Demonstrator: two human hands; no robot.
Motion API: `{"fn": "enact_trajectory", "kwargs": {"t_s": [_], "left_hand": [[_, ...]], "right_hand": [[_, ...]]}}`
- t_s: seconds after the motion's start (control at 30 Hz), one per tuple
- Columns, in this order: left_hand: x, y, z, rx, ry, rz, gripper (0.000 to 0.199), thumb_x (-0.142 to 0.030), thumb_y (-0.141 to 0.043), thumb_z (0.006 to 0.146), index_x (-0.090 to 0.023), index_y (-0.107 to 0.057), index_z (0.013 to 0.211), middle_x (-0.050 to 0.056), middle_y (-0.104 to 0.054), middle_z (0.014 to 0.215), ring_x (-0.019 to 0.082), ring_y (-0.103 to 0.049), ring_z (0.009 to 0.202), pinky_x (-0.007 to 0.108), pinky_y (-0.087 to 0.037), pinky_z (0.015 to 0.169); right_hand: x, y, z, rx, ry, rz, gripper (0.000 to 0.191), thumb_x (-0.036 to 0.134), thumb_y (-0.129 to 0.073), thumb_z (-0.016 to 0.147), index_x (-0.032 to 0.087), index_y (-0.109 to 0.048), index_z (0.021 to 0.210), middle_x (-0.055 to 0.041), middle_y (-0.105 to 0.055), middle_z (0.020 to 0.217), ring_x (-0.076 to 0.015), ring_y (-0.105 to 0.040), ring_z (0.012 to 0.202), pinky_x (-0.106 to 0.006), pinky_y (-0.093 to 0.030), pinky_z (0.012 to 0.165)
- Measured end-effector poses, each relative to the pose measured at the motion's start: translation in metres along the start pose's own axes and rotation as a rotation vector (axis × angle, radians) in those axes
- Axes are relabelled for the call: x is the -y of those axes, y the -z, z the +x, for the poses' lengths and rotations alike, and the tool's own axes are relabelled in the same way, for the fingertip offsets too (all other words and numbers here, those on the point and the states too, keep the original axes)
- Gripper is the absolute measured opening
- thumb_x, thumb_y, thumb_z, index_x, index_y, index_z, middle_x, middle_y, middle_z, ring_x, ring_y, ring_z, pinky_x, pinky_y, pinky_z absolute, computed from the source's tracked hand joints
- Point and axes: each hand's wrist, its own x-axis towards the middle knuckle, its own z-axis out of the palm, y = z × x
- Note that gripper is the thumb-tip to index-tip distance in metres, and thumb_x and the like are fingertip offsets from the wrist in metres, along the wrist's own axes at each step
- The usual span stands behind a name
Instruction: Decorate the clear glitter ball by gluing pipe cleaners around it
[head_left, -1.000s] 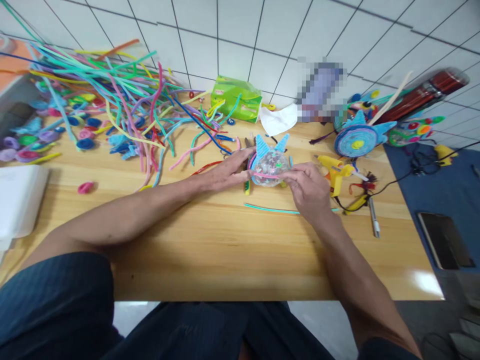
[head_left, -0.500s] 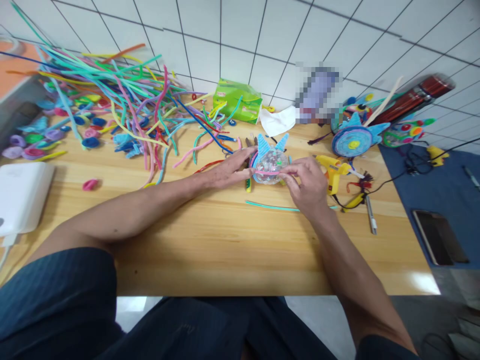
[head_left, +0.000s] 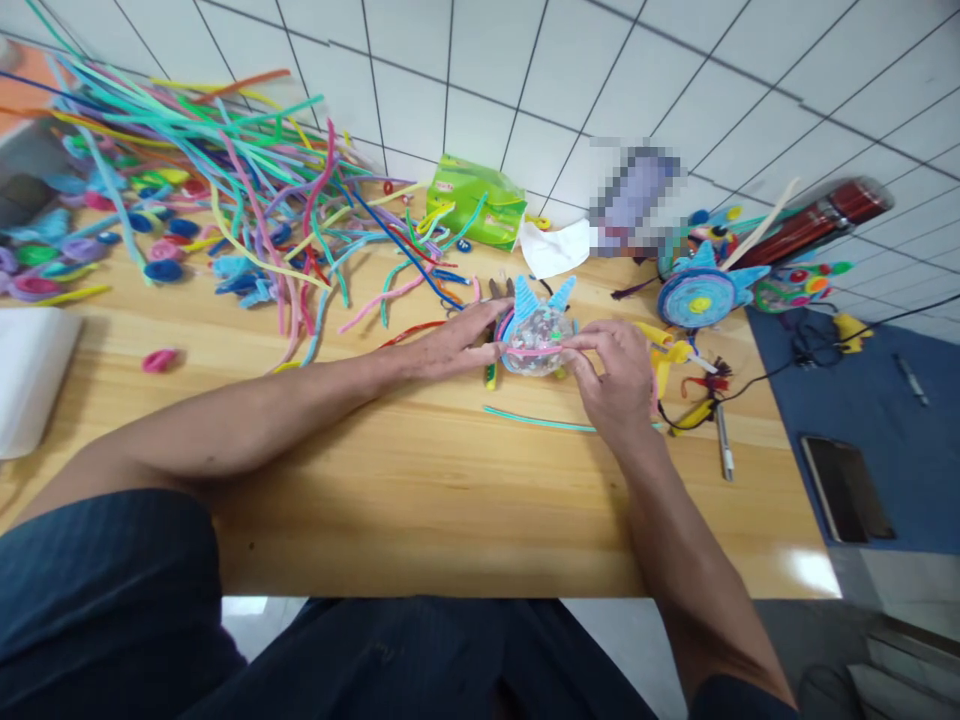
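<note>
A clear, rounded plastic piece (head_left: 538, 332) with glittery bits inside stands on the table, with two pointed light-blue pipe-cleaner ears (head_left: 525, 298) on top and a blue coil at its left side. Across its front runs a pink pipe cleaner (head_left: 534, 351). My left hand (head_left: 474, 335) holds the piece from the left, its thumb pressing the pink strip's left end. Between the thumb and fingers of my right hand (head_left: 609, 370) the strip's right end is pinched. A teal pipe cleaner (head_left: 536, 420) lies just below, partly hidden by my right wrist.
Loose pipe cleaners (head_left: 247, 190) and small coils heap at the left. A green tissue pack (head_left: 477, 200) and white tissue (head_left: 555, 247) lie behind. To the right are a yellow glue gun (head_left: 671, 352), a utility knife (head_left: 724, 442), a blue coiled craft (head_left: 696, 298) and a phone (head_left: 846, 488).
The view has shifted slightly. Both hands keep nearly the same hold on the clear piece and pink pipe cleaner, and the strip still lies across the front.
</note>
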Motion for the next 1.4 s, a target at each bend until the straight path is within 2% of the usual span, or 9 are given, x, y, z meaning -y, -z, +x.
{"fn": "enact_trajectory", "kwargs": {"t_s": [0.17,0.3,0.43,0.53,0.73,1.0,1.23,1.4], "left_hand": [[0.001,-0.001,-0.002,-0.010,0.032,0.009,0.070,-0.061,-0.057,0.106,-0.018,-0.046,0.160,0.021,-0.057,0.160,0.037,-0.054,0.148,0.061,-0.039,0.130],[-0.001,0.001,-0.003,0.009,0.028,0.013,0.072,-0.060,-0.054,0.106,-0.020,-0.040,0.164,0.020,-0.052,0.165,0.037,-0.053,0.150,0.060,-0.040,0.130],[-0.003,0.002,-0.002,0.015,0.029,0.018,0.075,-0.060,-0.053,0.105,-0.016,-0.039,0.165,0.023,-0.045,0.171,0.038,-0.049,0.155,0.059,-0.039,0.132],[-0.003,0.001,0.000,0.011,0.017,0.021,0.074,-0.059,-0.053,0.105,-0.014,-0.040,0.163,0.023,-0.048,0.168,0.039,-0.049,0.154,0.058,-0.039,0.132],[0.000,-0.001,0.002,-0.015,-0.030,0.017,0.067,-0.054,-0.055,0.104,-0.017,-0.044,0.159,0.022,-0.057,0.160,0.039,-0.052,0.150,0.060,-0.042,0.129],[-0.001,-0.004,0.003,-0.035,-0.018,0.013,0.064,-0.050,-0.057,0.103,-0.019,-0.045,0.158,0.021,-0.058,0.159,0.038,-0.055,0.146,0.060,-0.042,0.128],[-0.002,-0.005,0.003,-0.033,-0.026,0.011,0.066,-0.044,-0.057,0.102,-0.016,-0.043,0.160,0.023,-0.053,0.164,0.038,-0.051,0.152,0.060,-0.040,0.130],[-0.003,-0.004,0.003,-0.041,-0.021,0.002,0.065,-0.046,-0.058,0.101,-0.020,-0.045,0.159,0.019,-0.056,0.163,0.036,-0.053,0.151,0.056,-0.040,0.131]], "right_hand": [[0.009,0.007,0.000,-0.043,-0.021,-0.082,0.012,0.023,-0.075,0.097,0.027,-0.077,0.108,-0.0084,-0.074,0.115,-0.0298,-0.069,0.106,-0.049,-0.053,0.094],[0.027,0.010,-0.003,-0.047,-0.036,-0.047,0.018,0.020,-0.073,0.098,0.027,-0.076,0.113,-0.0086,-0.075,0.116,-0.0272,-0.071,0.103,-0.042,-0.058,0.086],[0.039,0.010,-0.003,-0.014,0.010,-0.072,0.015,0.019,-0.068,0.102,0.026,-0.073,0.114,-0.0080,-0.078,0.117,-0.0259,-0.073,0.105,-0.041,-0.058,0.093],[0.036,0.013,0.000,0.073,0.045,-0.022,0.015,0.019,-0.064,0.105,0.027,-0.072,0.116,-0.0067,-0.081,0.111,-0.0261,-0.074,0.106,-0.042,-0.059,0.094],[0.020,0.025,0.013,0.182,0.114,0.065,0.014,0.016,-0.066,0.104,0.028,-0.073,0.108,-0.0049,-0.081,0.101,-0.0247,-0.074,0.096,-0.040,-0.059,0.084],[0.007,0.035,0.033,0.327,0.225,-0.037,0.015,0.020,-0.065,0.105,0.027,-0.076,0.096,-0.0063,-0.077,0.096,-0.0239,-0.070,0.090,-0.039,-0.055,0.079],[0.006,0.032,0.043,0.324,0.212,-0.034,0.016,0.021,-0.063,0.107,0.026,-0.073,0.096,-0.0063,-0.076,0.099,-0.0231,-0.071,0.093,-0.037,-0.055,0.079],[0.007,0.031,0.041,0.313,0.221,0.003,0.011,0.020,-0.065,0.106,0.027,-0.071,0.100,-0.0058,-0.076,0.100,-0.0240,-0.073,0.096,-0.038,-0.057,0.081]]}}
